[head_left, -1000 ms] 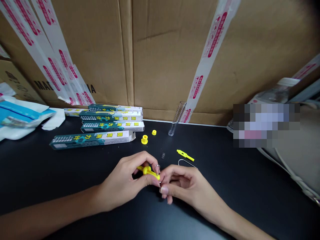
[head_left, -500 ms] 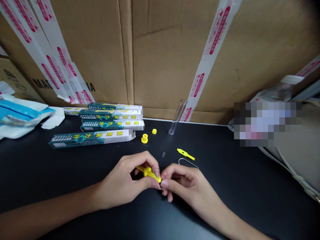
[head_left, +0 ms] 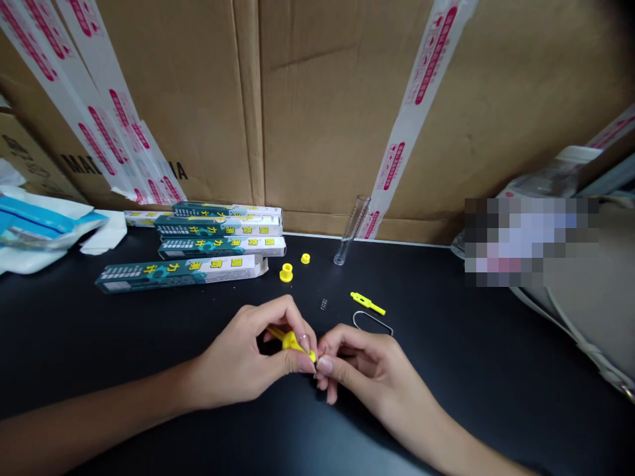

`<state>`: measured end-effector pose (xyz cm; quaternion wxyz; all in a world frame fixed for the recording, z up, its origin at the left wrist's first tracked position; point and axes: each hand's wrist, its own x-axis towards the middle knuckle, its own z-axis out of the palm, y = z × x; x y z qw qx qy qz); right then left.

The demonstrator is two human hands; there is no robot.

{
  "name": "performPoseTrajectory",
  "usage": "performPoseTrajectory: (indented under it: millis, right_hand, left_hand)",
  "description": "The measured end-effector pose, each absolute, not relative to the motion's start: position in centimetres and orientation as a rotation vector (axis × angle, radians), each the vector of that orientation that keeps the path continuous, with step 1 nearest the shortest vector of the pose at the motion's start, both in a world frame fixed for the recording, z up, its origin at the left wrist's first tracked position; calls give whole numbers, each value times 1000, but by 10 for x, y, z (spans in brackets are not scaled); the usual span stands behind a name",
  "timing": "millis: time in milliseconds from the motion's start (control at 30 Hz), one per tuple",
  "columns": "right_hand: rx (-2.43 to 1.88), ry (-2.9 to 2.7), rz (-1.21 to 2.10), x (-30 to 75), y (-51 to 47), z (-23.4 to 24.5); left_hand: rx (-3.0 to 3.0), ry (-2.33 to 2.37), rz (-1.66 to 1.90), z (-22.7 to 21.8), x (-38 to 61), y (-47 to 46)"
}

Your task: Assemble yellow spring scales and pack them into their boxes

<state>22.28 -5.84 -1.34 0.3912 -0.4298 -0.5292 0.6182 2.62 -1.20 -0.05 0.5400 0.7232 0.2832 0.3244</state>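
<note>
My left hand (head_left: 268, 354) is closed around a yellow plastic rod with a collar (head_left: 290, 340), pinching it near its right tip between thumb and fingers. Against that tip, my right hand (head_left: 354, 360) has thumb and forefinger pressed together; whatever sits between them is too small to make out. A bent metal wire hook (head_left: 373, 322) lies just beyond my right hand, with a flat yellow plastic piece (head_left: 368, 303) behind it. Farther left rests a small coil spring (head_left: 324, 304). Behind my left hand are a yellow flanged cap (head_left: 286, 273) and a smaller yellow cap (head_left: 305, 258).
A clear plastic tube (head_left: 352, 231) stands upright near the cardboard (head_left: 317, 132) at the back. Several narrow printed boxes (head_left: 183, 272) lie at back left, beside blue-and-white plastic packaging (head_left: 44, 228). On the right are a clear bottle (head_left: 550, 182) and a beige bag (head_left: 590, 297).
The yellow rod has turned slightly in my left hand, and less of its tip shows. Both hands stay together at the tip. The whole view has shifted a little.
</note>
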Motion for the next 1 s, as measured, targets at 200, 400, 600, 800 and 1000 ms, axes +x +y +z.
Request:
performPoseTrajectory:
  millis: [200,400,600,800,1000]
  right_hand:
    - [-1153,-1375,1507,224,-61,-15]
    - [-1149,-1417,1480,219,-63,-13]
    - [-1122,-1316,1580,217,-63,-13]
    - [-1114,-1318,1558,214,-65,-11]
    - [-1025,-1150,1687,211,-63,-6]
  left_hand:
    - [1995,671,635,4,20,-15]
    - [2204,862,511,5,23,-16]
    - [2126,800,525,0,21,-15]
    - [2085,901,512,4,25,-14]
    - [1879,726,557,5,25,-15]
